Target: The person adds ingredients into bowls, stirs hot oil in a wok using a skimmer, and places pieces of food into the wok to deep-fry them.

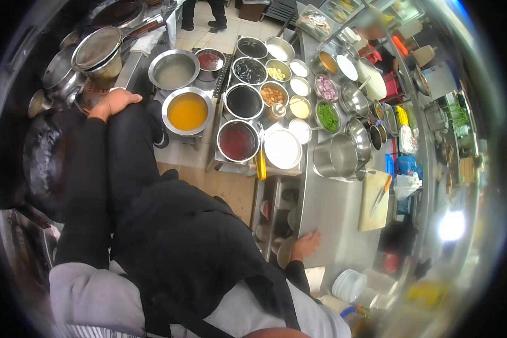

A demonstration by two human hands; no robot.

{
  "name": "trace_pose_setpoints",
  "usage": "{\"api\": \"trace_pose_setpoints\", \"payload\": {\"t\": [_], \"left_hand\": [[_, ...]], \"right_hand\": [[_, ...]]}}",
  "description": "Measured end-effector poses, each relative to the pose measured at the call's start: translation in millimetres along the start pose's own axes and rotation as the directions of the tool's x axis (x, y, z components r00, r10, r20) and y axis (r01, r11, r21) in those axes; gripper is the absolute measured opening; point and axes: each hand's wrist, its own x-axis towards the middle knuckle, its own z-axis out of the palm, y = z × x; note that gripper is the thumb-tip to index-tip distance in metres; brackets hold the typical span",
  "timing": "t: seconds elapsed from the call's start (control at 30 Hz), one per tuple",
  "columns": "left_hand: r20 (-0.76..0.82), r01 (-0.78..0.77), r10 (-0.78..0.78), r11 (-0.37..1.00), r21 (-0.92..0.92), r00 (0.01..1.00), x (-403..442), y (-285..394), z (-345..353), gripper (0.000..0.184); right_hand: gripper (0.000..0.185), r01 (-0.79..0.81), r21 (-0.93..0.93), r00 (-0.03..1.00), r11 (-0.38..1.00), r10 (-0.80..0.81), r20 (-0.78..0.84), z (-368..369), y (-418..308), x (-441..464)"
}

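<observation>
My left hand (118, 103) is stretched out at the edge of the stove counter, close to my dark trouser leg, and nothing shows in it. Beside it stand a steel pot (104, 70) and a strainer (97, 48) with a dark handle. My right hand (307, 245) rests at the edge of the steel counter (341, 208) on the right, its fingers apart and holding nothing. Farther along that counter, a knife (382, 194) with an orange handle lies on a pale cutting board (373, 217).
Ahead, a bowl of orange liquid (187, 111) stands near a bowl of cloudy liquid (173, 70). Several sauce and ingredient tubs (243, 101) fill a rack. A yellow-handled tool (260, 163) leans there. Stacked white bowls (349, 285) sit near my right arm. Another person's legs (203, 12) show behind.
</observation>
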Motion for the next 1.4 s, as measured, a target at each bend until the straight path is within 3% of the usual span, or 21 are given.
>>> {"api": "trace_pose_setpoints", "payload": {"t": [0.17,0.23,0.5,0.57,0.63,0.7,0.77,0.9,0.93,0.97,1.0,1.03,1.07,1.1,1.13,1.17,1.2,1.27,1.33,1.37,1.4], "left_hand": [[-0.274,0.008,0.018,0.995,0.095,0.962,-36,29,27,0.059],[-0.443,-0.04,0.152,0.967,0.252,0.883,-44,32,39,0.057],[-0.355,-0.094,0.133,0.988,0.126,0.925,-15,26,22,0.056],[-0.223,-0.002,0.018,0.997,0.071,0.975,-4,30,11,0.058],[-0.234,0.0,0.016,0.998,0.067,0.972,11,23,7,0.059],[-0.038,0.093,-0.091,0.994,0.055,0.995,27,20,-4,0.057],[-0.003,0.095,-0.095,0.993,0.072,0.996,42,23,-13,0.063],[0.071,0.194,-0.215,0.955,0.225,0.974,68,10,-16,0.063],[0.084,-0.05,0.057,0.995,-0.084,0.995,69,6,-17,0.062],[0.022,-0.281,0.313,0.882,-0.378,0.95,69,0,-15,0.061],[-0.003,-0.277,0.412,0.608,-0.744,0.911,56,8,-34,0.063],[-0.075,-0.193,0.475,0.205,-0.959,0.877,38,20,-66,0.065],[-0.081,-0.192,0.537,0.155,-0.969,0.839,34,21,-98,0.068],[-0.104,-0.207,0.6,0.105,-0.973,0.793,42,22,-133,0.072],[-0.163,-0.264,0.634,0.068,-0.962,0.756,48,45,-149,0.077],[-0.219,-0.323,0.672,0.031,-0.946,0.708,51,91,-157,0.083],[-0.106,-0.318,0.858,0.069,-0.946,0.502,47,158,-157,0.087],[0.206,-0.353,0.936,0.303,-0.885,0.287,8,265,-110,0.074],[0.428,-0.454,0.903,0.397,-0.798,0.036,-21,334,-61,0.065],[0.497,-0.495,0.863,0.393,-0.775,-0.092,-30,349,-38,0.064],[0.503,-0.505,0.855,0.379,-0.775,-0.13,-41,345,-34,0.074]], "right_hand": [[0.046,-0.027,-0.059,0.999,0.998,0.025,-0.028,-5,-4,-5],[0.046,-0.011,-0.057,0.999,0.998,0.009,-0.038,-1,-1,-3],[0.043,0.017,0.018,0.995,1.0,-0.015,-0.104,5,5,5],[0.043,-0.031,0.024,0.996,0.999,0.033,-0.081,3,0,5],[0.044,-0.072,0.083,0.994,0.994,0.079,-0.08,7,3,8],[0.044,-0.109,0.15,0.989,0.983,0.122,-0.079,10,-1,10],[0.045,-0.128,0.033,0.985,0.991,0.131,-0.117,10,-6,9],[0.045,-0.131,0.017,0.982,0.991,0.132,-0.136,-1,-26,8],[0.044,-0.1,-0.019,0.983,0.995,0.096,-0.154,3,-21,10],[0.044,-0.072,-0.061,0.985,0.995,0.061,-0.163,3,-14,8],[0.043,-0.162,0.121,0.987,0.979,0.163,-0.003,-3,-11,14],[0.042,-0.269,0.284,0.96,0.92,0.231,0.162,-9,4,37],[0.038,-0.245,0.623,0.964,0.743,0.257,0.073,11,41,74],[0.037,-0.253,0.967,0.932,-0.01,0.264,0.246,-28,7,114],[0.041,-0.257,0.963,0.965,-0.078,-0.07,0.251,-98,-48,138],[0.049,-0.296,0.953,0.892,-0.061,-0.374,0.253,-159,-105,161],[0.06,-0.238,0.971,0.779,0.009,-0.596,0.196,-198,-154,179],[0.087,-0.299,0.952,0.405,0.062,-0.895,0.185,-260,-264,189],[0.113,-0.422,0.888,0.052,0.185,-0.972,0.227,-285,-344,169],[0.122,-0.4,0.871,-0.029,0.286,-0.953,0.3,-292,-359,155],[0.118,-0.308,0.901,-0.054,0.305,-0.951,0.304,-295,-366,140]]}}
